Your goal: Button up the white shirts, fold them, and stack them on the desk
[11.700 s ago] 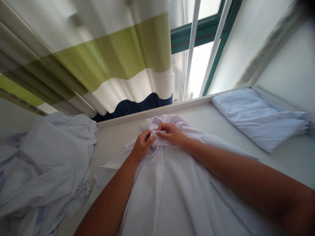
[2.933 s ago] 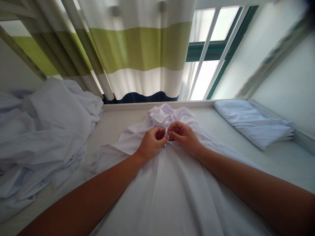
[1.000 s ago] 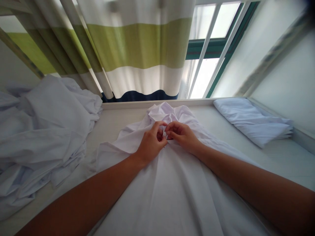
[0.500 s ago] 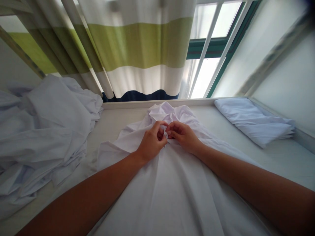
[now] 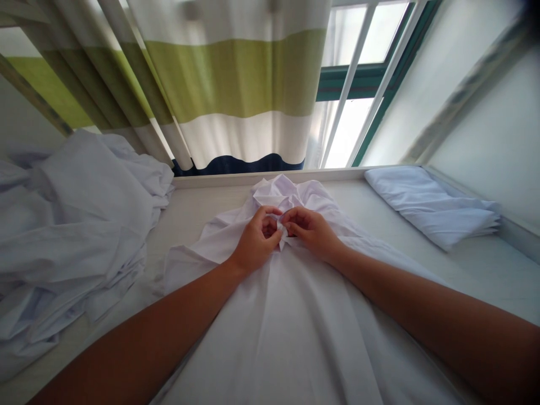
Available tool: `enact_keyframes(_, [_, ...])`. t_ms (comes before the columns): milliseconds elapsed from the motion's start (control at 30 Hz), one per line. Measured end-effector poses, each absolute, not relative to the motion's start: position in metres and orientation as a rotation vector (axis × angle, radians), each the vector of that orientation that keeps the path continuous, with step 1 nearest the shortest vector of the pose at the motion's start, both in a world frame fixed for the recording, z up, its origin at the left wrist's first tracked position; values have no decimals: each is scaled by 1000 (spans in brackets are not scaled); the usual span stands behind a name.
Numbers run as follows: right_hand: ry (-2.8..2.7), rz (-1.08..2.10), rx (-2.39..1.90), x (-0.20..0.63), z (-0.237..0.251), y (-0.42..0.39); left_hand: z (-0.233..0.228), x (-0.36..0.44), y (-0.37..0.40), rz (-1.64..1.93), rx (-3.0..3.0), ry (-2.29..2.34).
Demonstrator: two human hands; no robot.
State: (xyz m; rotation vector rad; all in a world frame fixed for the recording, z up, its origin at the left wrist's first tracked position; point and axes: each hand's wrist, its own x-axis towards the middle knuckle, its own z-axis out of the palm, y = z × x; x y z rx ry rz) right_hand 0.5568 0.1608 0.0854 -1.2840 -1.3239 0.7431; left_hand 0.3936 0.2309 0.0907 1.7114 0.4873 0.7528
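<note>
Centrally: white garment (image 5: 295, 315) spread lengthwise from lower frame toward window; left hand (image 5: 255, 244) and right hand (image 5: 310, 230) side by side, equally near, fingers curled tight, pinching its bunched front edge at frame centre.

White garment (image 5: 295, 332) – spread flat on table, top bunched

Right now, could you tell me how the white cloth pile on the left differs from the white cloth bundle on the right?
The crumpled white cloth pile is loose, rumpled and bulky; the folded white cloth bundle is flat and neatly layered. The pile spreads wide; the bundle looks compact. Both are white fabric resting on the pale table, and neither hand touches them.
</note>
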Motion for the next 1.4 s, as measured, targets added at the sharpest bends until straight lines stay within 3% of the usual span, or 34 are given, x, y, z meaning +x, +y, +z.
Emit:
enact_keyframes(667, [-1266, 884, -1206, 560, 89, 161, 91, 397, 236, 655, 1406, 397])
enact_keyframes(1400, [-1345, 854, -1255, 556, 88, 158, 94, 395, 236, 656, 1580, 551])
